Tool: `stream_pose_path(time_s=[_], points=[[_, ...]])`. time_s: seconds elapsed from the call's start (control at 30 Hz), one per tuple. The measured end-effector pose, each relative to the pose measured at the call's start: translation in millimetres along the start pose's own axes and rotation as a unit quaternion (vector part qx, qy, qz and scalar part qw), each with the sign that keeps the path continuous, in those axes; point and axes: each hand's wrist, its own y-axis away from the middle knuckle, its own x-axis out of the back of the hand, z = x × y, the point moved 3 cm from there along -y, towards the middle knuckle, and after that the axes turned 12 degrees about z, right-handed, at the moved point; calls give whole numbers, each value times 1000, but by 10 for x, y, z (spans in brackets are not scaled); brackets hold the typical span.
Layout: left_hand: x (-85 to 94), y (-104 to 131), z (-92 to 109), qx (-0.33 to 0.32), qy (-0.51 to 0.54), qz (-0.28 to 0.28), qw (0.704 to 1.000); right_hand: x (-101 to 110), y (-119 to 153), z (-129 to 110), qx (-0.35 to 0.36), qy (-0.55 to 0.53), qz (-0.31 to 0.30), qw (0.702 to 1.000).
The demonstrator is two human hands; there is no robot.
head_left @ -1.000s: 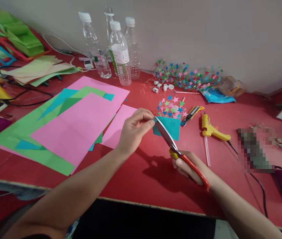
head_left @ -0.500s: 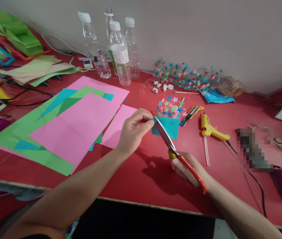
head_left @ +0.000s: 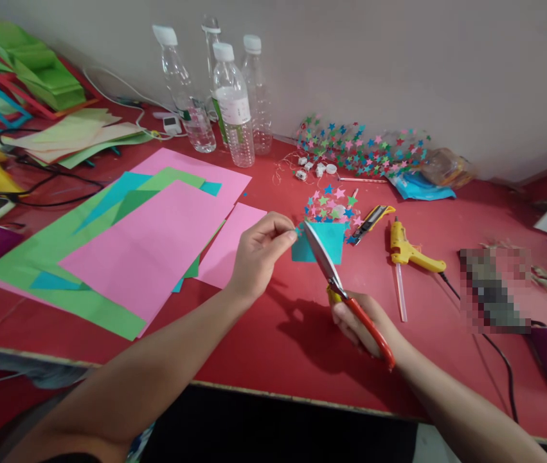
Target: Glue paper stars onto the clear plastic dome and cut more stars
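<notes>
My left hand [head_left: 264, 254] pinches a tiny teal paper piece [head_left: 298, 230] between thumb and forefinger; it looks like a small star, partly hidden by the fingertips. My right hand [head_left: 357, 321] is wrapped round the red-handled scissors [head_left: 324, 257], whose blades point up and left, looking closed together. Behind the blades is a teal paper rectangle [head_left: 333, 238] with its plain face showing. Whether it rests on the table or touches the left fingers, I cannot tell. Just beyond it lies a pile of small coloured paper stars [head_left: 330, 204].
A utility knife [head_left: 373, 223] and a yellow glue gun [head_left: 401, 247] with its cord lie to the right. Pink paper [head_left: 157, 241] and green sheets are at left. Several plastic bottles [head_left: 233, 109] and a star-covered bottle [head_left: 364, 148] line the wall behind the red table [head_left: 254, 354].
The teal rectangle has shifted slightly left and its drawn star outlines no longer show. A small star-like piece is now visible at my left fingertips. The scissors have moved only a little.
</notes>
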Motion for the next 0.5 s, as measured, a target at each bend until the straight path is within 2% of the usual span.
stream_pose_path(time_s=[0.07,0.13,0.2,0.27,0.33,0.4,0.5], points=[[32,-36,-12,23,9,25,999,50,-25,-3,22,-10,31,999],[39,-65,-26,54,10,18,998,119,-44,-21,56,-13,70,996],[2,-64,-48,98,-5,-38,994,182,-56,-41,79,-17,101,992],[-59,-20,-82,147,-39,-116,982,223,-66,-53,83,-23,121,989],[-114,45,-113,179,-70,-168,967,247,-78,-58,80,-17,149,985],[-153,104,-137,191,-73,-186,961,257,-96,-53,71,4,181,981],[-186,157,-168,212,-31,-180,960,255,-127,-31,58,25,206,976]])
